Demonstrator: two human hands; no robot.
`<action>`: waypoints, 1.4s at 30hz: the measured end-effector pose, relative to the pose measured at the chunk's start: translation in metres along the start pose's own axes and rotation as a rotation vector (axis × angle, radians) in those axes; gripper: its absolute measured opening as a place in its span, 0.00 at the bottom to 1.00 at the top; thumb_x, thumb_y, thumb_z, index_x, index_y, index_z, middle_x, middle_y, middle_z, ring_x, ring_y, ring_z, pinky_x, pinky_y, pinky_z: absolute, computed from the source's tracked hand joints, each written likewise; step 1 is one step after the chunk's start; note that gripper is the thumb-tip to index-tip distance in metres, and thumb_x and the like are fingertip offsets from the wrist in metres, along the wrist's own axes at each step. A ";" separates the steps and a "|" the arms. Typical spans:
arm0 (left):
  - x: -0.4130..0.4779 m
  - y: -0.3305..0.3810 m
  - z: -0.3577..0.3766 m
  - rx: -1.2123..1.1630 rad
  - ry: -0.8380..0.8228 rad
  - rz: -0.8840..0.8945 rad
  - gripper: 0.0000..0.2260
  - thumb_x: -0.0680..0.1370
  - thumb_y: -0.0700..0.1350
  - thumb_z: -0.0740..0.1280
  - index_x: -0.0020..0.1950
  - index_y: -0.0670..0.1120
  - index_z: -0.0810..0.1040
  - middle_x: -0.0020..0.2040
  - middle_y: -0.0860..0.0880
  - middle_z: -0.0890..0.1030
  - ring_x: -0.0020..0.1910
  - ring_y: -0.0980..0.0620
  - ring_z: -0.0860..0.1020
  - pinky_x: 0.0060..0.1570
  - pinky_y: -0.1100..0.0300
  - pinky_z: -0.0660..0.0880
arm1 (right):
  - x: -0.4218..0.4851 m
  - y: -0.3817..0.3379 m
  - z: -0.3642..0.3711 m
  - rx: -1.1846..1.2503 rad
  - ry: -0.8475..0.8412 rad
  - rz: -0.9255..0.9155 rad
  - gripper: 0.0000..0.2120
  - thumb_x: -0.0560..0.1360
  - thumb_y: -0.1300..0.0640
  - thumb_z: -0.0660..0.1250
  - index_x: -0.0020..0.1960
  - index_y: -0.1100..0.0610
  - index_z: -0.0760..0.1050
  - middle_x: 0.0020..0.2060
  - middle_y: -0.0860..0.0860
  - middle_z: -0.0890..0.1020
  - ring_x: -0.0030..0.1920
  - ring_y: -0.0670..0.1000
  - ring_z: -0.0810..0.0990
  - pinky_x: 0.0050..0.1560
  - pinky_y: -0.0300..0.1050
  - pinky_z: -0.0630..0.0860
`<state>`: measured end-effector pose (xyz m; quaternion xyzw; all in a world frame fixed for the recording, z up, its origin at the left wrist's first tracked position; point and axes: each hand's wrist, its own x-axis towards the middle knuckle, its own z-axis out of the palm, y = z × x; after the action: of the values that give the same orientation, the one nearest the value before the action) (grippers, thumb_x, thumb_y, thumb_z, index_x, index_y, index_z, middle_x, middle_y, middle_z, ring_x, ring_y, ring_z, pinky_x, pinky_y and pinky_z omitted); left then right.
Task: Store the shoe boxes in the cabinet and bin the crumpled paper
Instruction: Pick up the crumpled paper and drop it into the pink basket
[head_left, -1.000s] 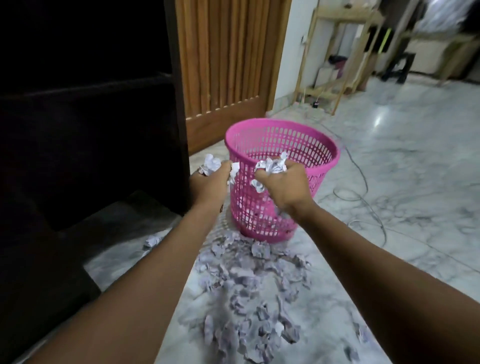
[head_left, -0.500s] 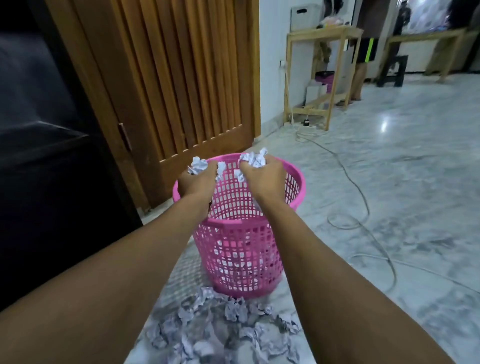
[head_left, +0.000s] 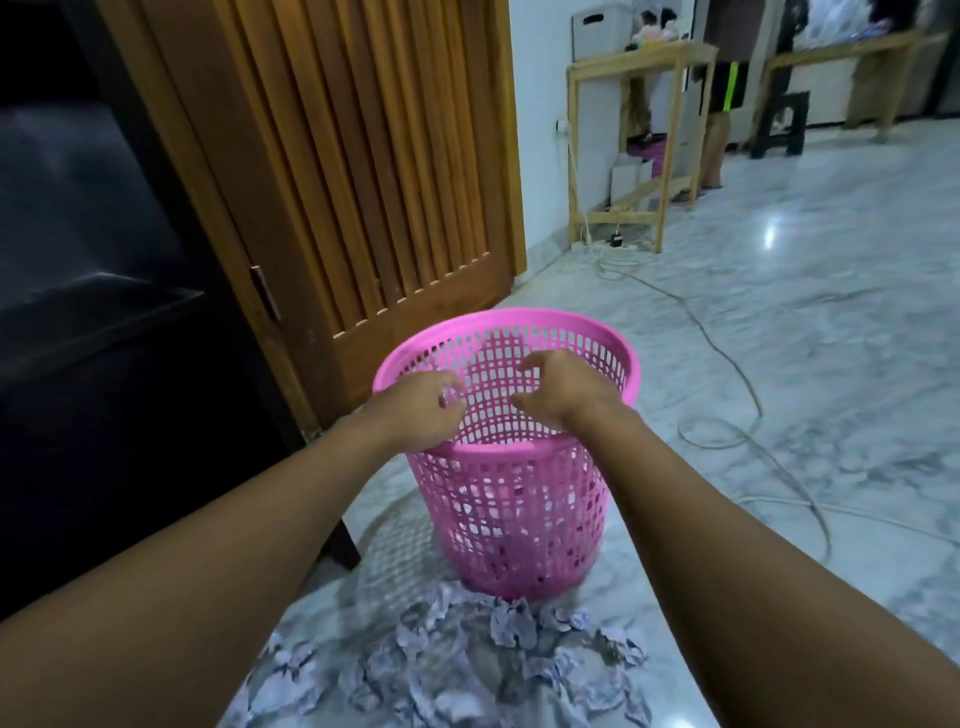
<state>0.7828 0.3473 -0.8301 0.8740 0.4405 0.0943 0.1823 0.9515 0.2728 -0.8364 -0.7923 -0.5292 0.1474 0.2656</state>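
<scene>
Left hand (head_left: 421, 410): out over the bin's mouth at its 9 o'clock edge, palm down, grip loose and holding nothing, fingers softly curled. Whether the hand touches the rim, I cannot tell.
Right hand (head_left: 563, 389): hovering over the mouth toward 3 o'clock. This grip is wide as well, fingers spread and bent, nothing in them.
Pink bin (head_left: 519, 318): upright on the floor, dead centre, a mesh basket standing between the two forearms.
Paper in the bin (head_left: 511, 551): pale shapes show through the mesh low down, too blurred to make out.
Crumpled paper (head_left: 493, 660): a big heap on the floor at the bin's 6 o'clock, the nearest pieces right against its base, the rest spreading toward the camera between the arms.
Floor (head_left: 805, 364): glossy grey-veined marble, with a glare of light out at 2 o'clock.
Dark cabinet (head_left: 104, 270): at 9 o'clock of the bin, open-fronted, its inside too dim to read.
Slatted door (head_left: 374, 156): wooden, at 11 o'clock, just behind the bin.
Cable (head_left: 727, 358): pale, snaking in from 1 o'clock and looping at 3 o'clock, apart from the bin.
Wooden rack (head_left: 641, 57): far off at 1 o'clock against the wall, with a white box on top.
</scene>
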 end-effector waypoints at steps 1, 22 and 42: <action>-0.008 -0.005 0.000 0.081 0.015 0.052 0.13 0.82 0.50 0.60 0.60 0.48 0.79 0.54 0.49 0.82 0.46 0.52 0.80 0.47 0.55 0.80 | -0.005 0.001 0.000 -0.020 0.040 -0.006 0.16 0.75 0.49 0.70 0.63 0.48 0.77 0.55 0.50 0.83 0.50 0.53 0.83 0.57 0.54 0.79; -0.208 -0.058 0.225 -0.176 -0.016 -0.061 0.33 0.80 0.61 0.59 0.80 0.59 0.45 0.81 0.49 0.45 0.78 0.44 0.58 0.73 0.43 0.61 | -0.276 0.164 0.166 -0.238 0.118 0.371 0.29 0.77 0.35 0.59 0.74 0.45 0.65 0.78 0.55 0.60 0.79 0.52 0.51 0.76 0.61 0.44; -0.310 -0.095 0.302 0.049 -0.016 -0.213 0.42 0.70 0.76 0.50 0.80 0.56 0.52 0.80 0.43 0.49 0.79 0.44 0.45 0.76 0.41 0.41 | -0.322 0.199 0.222 -0.052 0.319 0.267 0.10 0.72 0.63 0.67 0.53 0.57 0.79 0.49 0.54 0.78 0.52 0.57 0.73 0.56 0.49 0.72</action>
<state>0.6267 0.0788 -1.1461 0.8272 0.5314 0.0565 0.1734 0.8608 -0.0227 -1.1469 -0.8753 -0.3744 0.0402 0.3034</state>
